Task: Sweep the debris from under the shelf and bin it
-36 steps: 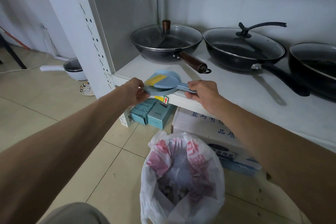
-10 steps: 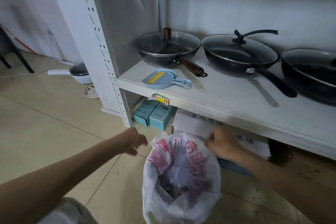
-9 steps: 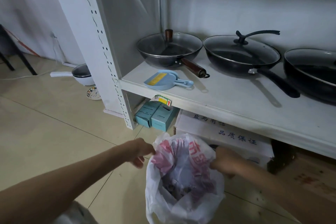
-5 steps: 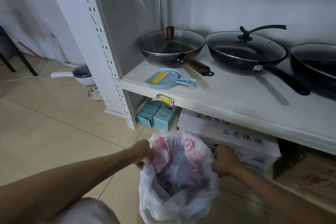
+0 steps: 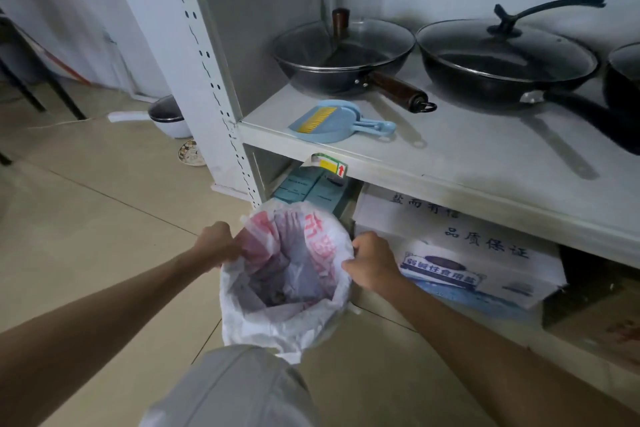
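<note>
The white cardboard box [image 5: 485, 253] just right of the right hand [image 5: 372, 260] carries blue characters, 品质保证 among them; its lower banner is too blurred to read. Red characters, too crumpled to read, cross the white plastic bin bag [image 5: 277, 326], which stands open between both hands with small dark debris [image 5: 277, 296] at its bottom. The left hand [image 5: 216, 243] has its fingers [image 5: 232, 249] curled round the bag's left rim; the right hand's fingers [image 5: 351, 265] pinch the right rim. Beyond the fingers and higher up, a light-blue dustpan [image 5: 329, 130] holding a yellow-bristled brush [image 5: 317, 116] lies on the white shelf board [image 5: 485, 163].
</note>
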Motion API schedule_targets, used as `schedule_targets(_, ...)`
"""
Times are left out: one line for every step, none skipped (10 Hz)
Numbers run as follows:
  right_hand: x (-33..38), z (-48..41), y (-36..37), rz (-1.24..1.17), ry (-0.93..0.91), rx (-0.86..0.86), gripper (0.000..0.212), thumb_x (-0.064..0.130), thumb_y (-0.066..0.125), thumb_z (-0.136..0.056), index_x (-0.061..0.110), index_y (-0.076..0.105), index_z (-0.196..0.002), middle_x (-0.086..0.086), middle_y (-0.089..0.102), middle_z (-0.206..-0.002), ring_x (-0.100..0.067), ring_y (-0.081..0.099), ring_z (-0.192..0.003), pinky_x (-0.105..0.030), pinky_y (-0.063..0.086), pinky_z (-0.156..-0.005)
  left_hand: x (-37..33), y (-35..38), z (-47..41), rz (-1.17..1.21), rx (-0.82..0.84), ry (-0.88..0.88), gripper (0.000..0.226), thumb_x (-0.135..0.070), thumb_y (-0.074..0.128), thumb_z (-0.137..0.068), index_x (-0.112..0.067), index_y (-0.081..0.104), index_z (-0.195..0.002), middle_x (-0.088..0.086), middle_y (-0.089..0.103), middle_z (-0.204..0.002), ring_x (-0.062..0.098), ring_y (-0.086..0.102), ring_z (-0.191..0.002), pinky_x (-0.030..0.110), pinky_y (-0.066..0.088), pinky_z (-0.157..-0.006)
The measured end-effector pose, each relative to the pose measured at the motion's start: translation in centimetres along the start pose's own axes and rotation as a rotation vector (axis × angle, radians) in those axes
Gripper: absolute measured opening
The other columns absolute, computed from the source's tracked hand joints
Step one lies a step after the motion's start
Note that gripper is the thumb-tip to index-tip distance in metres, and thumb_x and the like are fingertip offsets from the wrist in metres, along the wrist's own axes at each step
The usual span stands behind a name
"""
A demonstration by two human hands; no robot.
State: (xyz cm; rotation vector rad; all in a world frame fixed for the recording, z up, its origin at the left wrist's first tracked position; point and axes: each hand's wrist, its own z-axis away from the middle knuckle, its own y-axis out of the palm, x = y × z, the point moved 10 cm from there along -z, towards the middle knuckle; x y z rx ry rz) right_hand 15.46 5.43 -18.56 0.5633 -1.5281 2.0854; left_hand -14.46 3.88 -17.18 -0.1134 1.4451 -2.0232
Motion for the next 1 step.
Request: schedule_targets(0.27,0.8,-2.51,-0.025,-0.044,-0.043,0.037,0.026,0.071,-0.077,0.018,0.038,-0.062,0.001,0.046,-0.064,-0.018,0.046,-0.063,-0.023,0.027,-0.048,-0.57,-1.61,0.13,0.065,-0.099,0.037,0.029,-0.016,0.056,-0.09,0.006,0.066,-0.106,0.024,0.068,-0.108,0.037,0.065,-0.101,0.036,0.052,-0.076)
